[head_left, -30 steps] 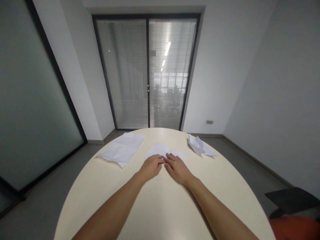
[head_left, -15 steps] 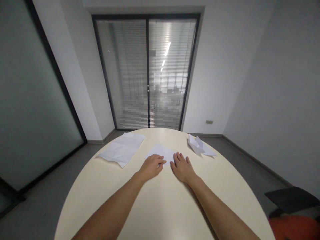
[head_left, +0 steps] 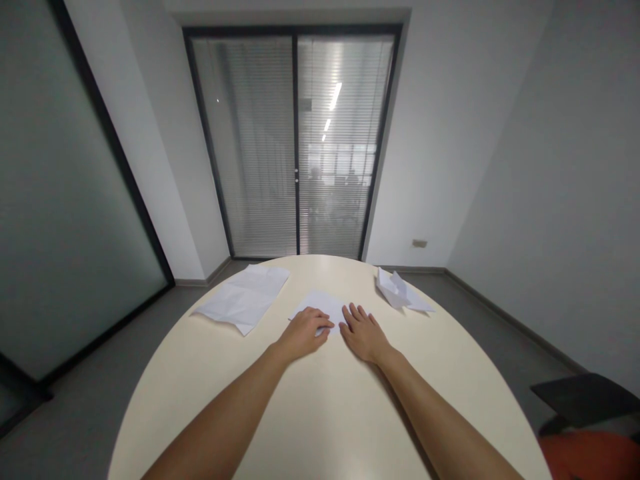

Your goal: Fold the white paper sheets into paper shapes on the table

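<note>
A small white sheet of paper (head_left: 320, 301) lies on the table between my hands, partly hidden beneath them. My left hand (head_left: 306, 333) is at its near left side, fingers bent and thumb drawn in, gripping the near edge. Flat on the right part of the same paper rests my right hand (head_left: 364, 333), fingers spread and holding nothing.
A larger creased white sheet (head_left: 245, 297) lies on the left of the round cream table (head_left: 320, 413). Folded white paper (head_left: 397, 291) stands near the far right edge. An orange-seated chair (head_left: 590, 453) is at the lower right; glass doors (head_left: 297, 147) are beyond.
My right hand has slid slightly left over the paper, closer to my left hand. The left hand has barely shifted, and the other papers lie where they were.
</note>
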Motion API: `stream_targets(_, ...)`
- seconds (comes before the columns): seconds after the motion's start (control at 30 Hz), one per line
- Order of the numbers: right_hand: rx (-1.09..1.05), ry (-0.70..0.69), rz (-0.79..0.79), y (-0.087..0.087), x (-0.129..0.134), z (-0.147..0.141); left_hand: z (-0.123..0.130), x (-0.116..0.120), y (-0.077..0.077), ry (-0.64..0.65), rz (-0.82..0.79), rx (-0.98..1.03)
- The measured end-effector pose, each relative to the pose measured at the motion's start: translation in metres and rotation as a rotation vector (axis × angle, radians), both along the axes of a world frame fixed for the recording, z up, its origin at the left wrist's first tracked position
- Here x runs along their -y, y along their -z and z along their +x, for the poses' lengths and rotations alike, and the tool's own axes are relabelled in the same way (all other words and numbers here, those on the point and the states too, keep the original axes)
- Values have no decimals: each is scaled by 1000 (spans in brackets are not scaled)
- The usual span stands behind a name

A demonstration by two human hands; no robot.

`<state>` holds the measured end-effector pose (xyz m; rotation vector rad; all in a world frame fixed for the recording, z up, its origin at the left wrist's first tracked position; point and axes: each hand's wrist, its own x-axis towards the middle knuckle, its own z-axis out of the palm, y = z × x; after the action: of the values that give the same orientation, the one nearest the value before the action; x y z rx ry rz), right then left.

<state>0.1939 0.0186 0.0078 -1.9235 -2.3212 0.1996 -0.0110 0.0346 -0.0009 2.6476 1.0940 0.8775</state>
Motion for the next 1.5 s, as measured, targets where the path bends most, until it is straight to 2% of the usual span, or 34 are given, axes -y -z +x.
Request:
stream_targets(0.33,3,45,42,3,-5,3,-1,-1,1,0,0,-1)
stream_targets(1.03,-18,34,42,0,-4,4,0,-4,5,20,12,14)
stream_targets(1.23,-41,57,158,-10,-2,6,1,-1,0,27,40,-27)
stream_targets(1.37,-74,-1,233,-18,-1,4,2,3,-5,41,65,-87)
stream_targets(1.5,-98,-121,216,-13,-2,1,5,7,-9,51,56,-110)
